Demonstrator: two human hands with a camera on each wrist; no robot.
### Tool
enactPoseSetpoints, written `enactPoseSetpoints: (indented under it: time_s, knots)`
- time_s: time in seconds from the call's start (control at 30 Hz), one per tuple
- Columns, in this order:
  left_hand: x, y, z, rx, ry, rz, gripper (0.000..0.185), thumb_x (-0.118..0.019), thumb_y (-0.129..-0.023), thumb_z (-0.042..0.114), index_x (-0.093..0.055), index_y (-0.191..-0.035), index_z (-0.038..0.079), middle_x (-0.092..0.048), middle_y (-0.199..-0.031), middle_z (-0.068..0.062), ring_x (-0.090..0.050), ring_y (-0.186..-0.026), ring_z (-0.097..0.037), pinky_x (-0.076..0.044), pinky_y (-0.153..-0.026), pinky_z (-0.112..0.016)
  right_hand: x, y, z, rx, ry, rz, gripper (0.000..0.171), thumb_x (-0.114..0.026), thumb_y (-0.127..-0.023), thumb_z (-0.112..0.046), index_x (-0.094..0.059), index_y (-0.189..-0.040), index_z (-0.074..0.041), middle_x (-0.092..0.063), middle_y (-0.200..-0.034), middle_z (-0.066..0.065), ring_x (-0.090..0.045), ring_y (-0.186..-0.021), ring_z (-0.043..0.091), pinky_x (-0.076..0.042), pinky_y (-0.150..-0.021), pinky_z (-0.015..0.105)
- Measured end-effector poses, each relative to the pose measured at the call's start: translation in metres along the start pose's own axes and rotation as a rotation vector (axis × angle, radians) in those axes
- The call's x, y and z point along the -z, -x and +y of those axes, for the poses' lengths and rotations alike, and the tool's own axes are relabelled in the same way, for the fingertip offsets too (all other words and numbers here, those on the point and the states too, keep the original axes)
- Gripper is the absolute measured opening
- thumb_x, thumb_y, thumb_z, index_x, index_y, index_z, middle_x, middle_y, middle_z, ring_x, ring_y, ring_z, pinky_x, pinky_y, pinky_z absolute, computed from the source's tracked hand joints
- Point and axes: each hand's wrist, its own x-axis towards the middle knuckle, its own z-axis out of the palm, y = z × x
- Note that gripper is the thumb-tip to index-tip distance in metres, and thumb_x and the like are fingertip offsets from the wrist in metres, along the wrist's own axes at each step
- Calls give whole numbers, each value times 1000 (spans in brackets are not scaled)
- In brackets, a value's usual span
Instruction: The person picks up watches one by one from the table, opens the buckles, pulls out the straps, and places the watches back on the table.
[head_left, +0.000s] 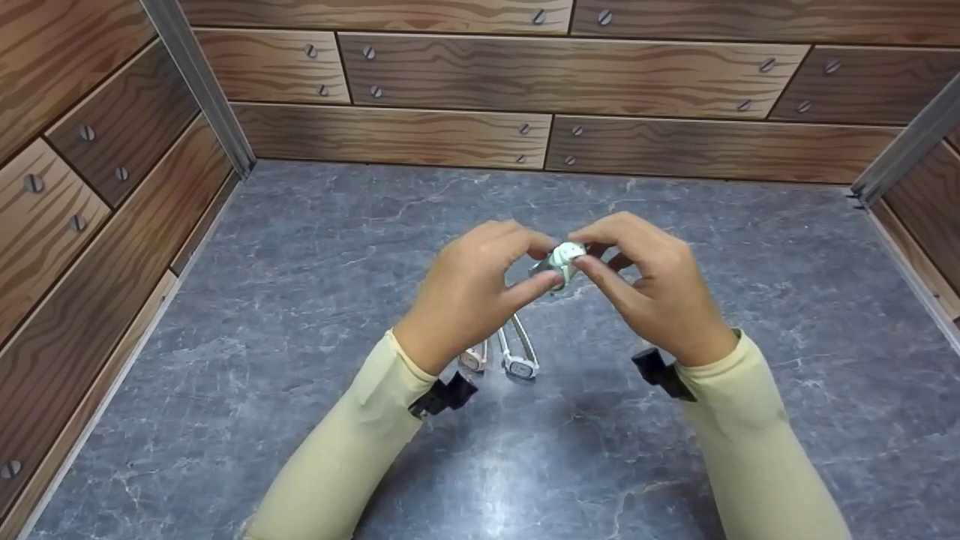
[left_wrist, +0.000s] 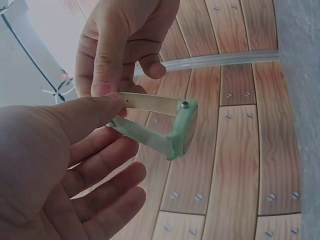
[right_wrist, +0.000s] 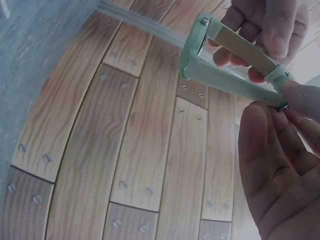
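Observation:
A mint-green wristwatch [head_left: 564, 261] is held in the air above the grey marble tabletop [head_left: 300, 300], between both hands. My left hand [head_left: 544, 264] pinches its strap between thumb and forefinger. My right hand [head_left: 589, 256] pinches the strap from the other side. In the left wrist view the watch [left_wrist: 182, 131] hangs face-out, its two strap ends meeting under my left thumb [left_wrist: 95, 112], with the right hand [left_wrist: 120, 45] above. The right wrist view shows the watch [right_wrist: 200, 55] with its buckle end at my right fingertips [right_wrist: 260, 120].
Two more watches lie on the tabletop below my left hand: a white one [head_left: 520, 352] and a pale pinkish one [head_left: 474, 358]. Wood-plank walls [head_left: 525, 75] with screw heads close the table in at the back and on both sides.

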Motion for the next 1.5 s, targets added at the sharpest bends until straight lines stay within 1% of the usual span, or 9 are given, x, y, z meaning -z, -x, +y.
enactPoseSetpoints:
  time_s: [0.13,0.3,0.47,0.63,0.87,1.03,1.23,1.37,1.5]
  knots:
    - [1,2,3,-53,28,47,21,-75,-97,28,-76,-111,13,-74,-104,4,-67,-96,-8,-53,-85,-21,2,1,-7,18,-26,5,33,-78,-84,12,-73,-112,-5,-73,-100,6,-67,-86,14,-53,-75,13]
    - [0,4,4,-99,25,76,16,-75,-98,26,-76,-106,13,-74,-98,2,-68,-91,-9,-54,-80,-22,3,2,-7,-9,-50,-49,29,-76,-89,8,-73,-114,-6,-72,-102,4,-67,-87,12,-55,-75,16]
    - [-2,6,4,-90,-17,46,14,-76,-96,26,-75,-101,13,-73,-93,3,-67,-85,-8,-54,-75,-22,3,3,-6,-14,-69,-107,26,-75,-91,2,-75,-114,-8,-73,-103,3,-66,-86,10,-57,-73,19]
    - [-2,5,4,-66,-41,2,15,-77,-96,28,-76,-103,14,-73,-93,5,-66,-83,-8,-54,-73,-22,4,2,-5,-12,-37,-148,20,-75,-92,0,-77,-109,-11,-73,-98,1,-65,-83,7,-56,-71,19]
    - [-2,3,5,-58,-28,-13,18,-75,-97,30,-77,-105,15,-74,-95,4,-66,-85,-7,-53,-75,-22,8,2,-5,-78,-17,-221,15,-75,-96,-10,-74,-110,-11,-72,-101,-4,-66,-84,7,-57,-73,21]
    - [-1,2,5,-21,105,-61,17,-71,-100,32,-77,-104,17,-74,-96,7,-67,-88,-3,-54,-79,-21,10,3,-5,-74,-99,-208,17,-73,-96,-3,-74,-112,-9,-73,-102,-2,-68,-87,10,-58,-76,22]
    - [-1,0,6,60,320,-139,13,-72,-99,23,-78,-100,12,-76,-91,5,-68,-81,1,-58,-77,-21,13,3,-3,19,-134,-220,36,-68,-88,7,-73,-120,-9,-74,-106,1,-68,-85,10,-57,-75,20]
    - [0,1,7,91,373,-142,13,-73,-99,20,-79,-103,10,-77,-92,4,-69,-82,1,-58,-77,-21,14,4,-2,36,-80,-229,30,-68,-88,6,-75,-111,-11,-73,-99,-1,-65,-84,9,-56,-72,19]
    - [-1,0,6,105,375,-147,13,-73,-99,21,-79,-105,11,-77,-92,5,-69,-81,2,-58,-77,-19,15,5,-1,50,-12,-234,21,-71,-91,2,-75,-108,-9,-72,-98,0,-66,-83,9,-56,-71,18]
